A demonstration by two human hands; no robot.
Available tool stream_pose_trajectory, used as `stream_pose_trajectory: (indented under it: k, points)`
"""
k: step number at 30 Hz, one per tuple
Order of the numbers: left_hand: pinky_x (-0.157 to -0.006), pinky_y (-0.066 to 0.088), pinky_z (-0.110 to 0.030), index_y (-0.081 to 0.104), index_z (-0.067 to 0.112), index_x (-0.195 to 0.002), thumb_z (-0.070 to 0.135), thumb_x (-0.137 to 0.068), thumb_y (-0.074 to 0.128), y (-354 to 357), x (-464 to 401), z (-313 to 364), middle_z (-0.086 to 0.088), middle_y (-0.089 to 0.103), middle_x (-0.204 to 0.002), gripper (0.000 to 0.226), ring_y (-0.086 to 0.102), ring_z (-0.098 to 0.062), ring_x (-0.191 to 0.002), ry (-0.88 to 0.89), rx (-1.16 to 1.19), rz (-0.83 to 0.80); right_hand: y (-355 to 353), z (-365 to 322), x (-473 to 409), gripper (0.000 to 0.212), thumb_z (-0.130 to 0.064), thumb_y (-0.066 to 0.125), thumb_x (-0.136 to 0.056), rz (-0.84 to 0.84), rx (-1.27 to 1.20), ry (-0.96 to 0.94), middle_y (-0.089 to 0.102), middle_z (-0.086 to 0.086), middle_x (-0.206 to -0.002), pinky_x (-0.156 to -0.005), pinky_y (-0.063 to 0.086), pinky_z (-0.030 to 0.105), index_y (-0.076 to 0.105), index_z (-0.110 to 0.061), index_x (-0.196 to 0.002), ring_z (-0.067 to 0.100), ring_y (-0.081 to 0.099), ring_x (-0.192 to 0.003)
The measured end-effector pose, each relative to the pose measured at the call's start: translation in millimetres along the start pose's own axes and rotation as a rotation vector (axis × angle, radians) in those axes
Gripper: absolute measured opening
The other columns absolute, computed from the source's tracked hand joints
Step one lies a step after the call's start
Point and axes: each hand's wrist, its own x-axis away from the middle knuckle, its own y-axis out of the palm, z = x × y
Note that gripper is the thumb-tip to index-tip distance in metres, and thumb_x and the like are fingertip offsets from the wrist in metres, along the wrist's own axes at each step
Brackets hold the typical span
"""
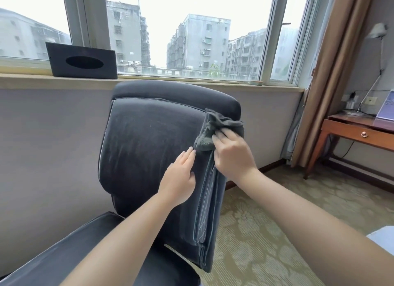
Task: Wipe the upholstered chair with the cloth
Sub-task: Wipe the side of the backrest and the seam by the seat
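A dark upholstered chair (149,140) stands before me with its backrest facing me and its seat at the lower left. A crumpled dark grey cloth (210,128) lies against the upper right edge of the backrest. My right hand (233,152) presses the cloth onto that edge, fingers spread over it. My left hand (180,178) rests flat on the backrest just left of the cloth, fingers straight, holding nothing.
A black tissue box (82,60) sits on the window sill (25,80) behind the chair. A wooden desk (360,134) with a lamp stands at the right, beside a brown curtain (332,72). Patterned carpet (266,232) lies right of the chair.
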Motion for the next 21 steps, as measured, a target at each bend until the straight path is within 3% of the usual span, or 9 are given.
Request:
stream_pose_trajectory:
  k: [3,6,11,15,18,21]
  points:
    - [-0.117,0.019,-0.041,0.015,0.020,-0.153,0.004,-0.093,0.038,3.3,2.9,-0.7,0.012,0.005,-0.159,0.066,0.001,-0.010,-0.147,-0.008,-0.074,0.011,0.3,-16.7,36.4,0.041,-0.017,0.039,-0.080,-0.102,-0.011,-0.142,0.071,0.016,-0.100,-0.083,0.054,0.034,0.070,0.000,-0.100,0.028,0.064,-0.096]
    - [-0.118,0.017,-0.039,0.012,0.017,-0.152,0.001,-0.091,0.038,2.9,6.6,2.5,0.010,0.002,-0.160,0.068,0.000,-0.010,-0.147,-0.024,-0.073,0.014,-3.5,-2.1,18.9,0.036,-0.016,0.041,-0.079,-0.058,0.008,-0.175,0.072,0.012,-0.096,-0.084,0.052,0.035,0.072,-0.003,-0.093,0.027,0.064,-0.092]
    - [-0.117,0.015,-0.025,0.011,0.017,-0.153,0.001,-0.092,0.037,-3.4,2.5,9.5,0.010,0.003,-0.160,0.068,0.002,-0.008,-0.147,-0.011,-0.014,0.021,-13.9,22.5,-29.0,0.038,-0.017,0.039,-0.077,0.023,0.013,0.030,0.073,0.012,-0.090,-0.082,0.054,0.033,0.073,-0.002,-0.087,0.028,0.066,-0.094]
    - [-0.114,0.020,-0.025,0.010,0.022,-0.153,0.001,-0.091,0.037,5.4,4.2,9.9,0.013,0.001,-0.160,0.071,0.000,-0.006,-0.146,-0.021,-0.008,0.021,-2.6,-7.8,13.9,0.030,-0.013,0.060,-0.070,-0.033,-0.047,-0.077,0.072,0.016,-0.097,-0.083,0.056,0.033,0.073,0.003,-0.093,0.030,0.065,-0.100]
    - [-0.109,0.022,-0.019,0.008,0.024,-0.153,-0.002,-0.090,0.036,11.6,8.8,9.8,0.014,0.000,-0.159,0.073,-0.002,-0.006,-0.146,-0.024,-0.013,0.022,-0.7,-14.7,34.7,0.036,-0.017,0.045,-0.077,-0.083,-0.077,-0.190,0.072,0.014,-0.096,-0.082,0.055,0.033,0.072,0.000,-0.093,0.027,0.065,-0.096]
    - [-0.111,0.019,-0.021,0.006,0.022,-0.153,-0.003,-0.091,0.034,11.0,12.2,7.5,0.015,-0.003,-0.159,0.072,-0.001,-0.008,-0.147,-0.029,-0.037,-0.003,-0.5,5.0,7.0,0.030,-0.014,0.043,-0.076,-0.059,-0.015,-0.219,0.071,0.010,-0.089,-0.082,0.053,0.034,0.071,-0.006,-0.083,0.027,0.064,-0.088]
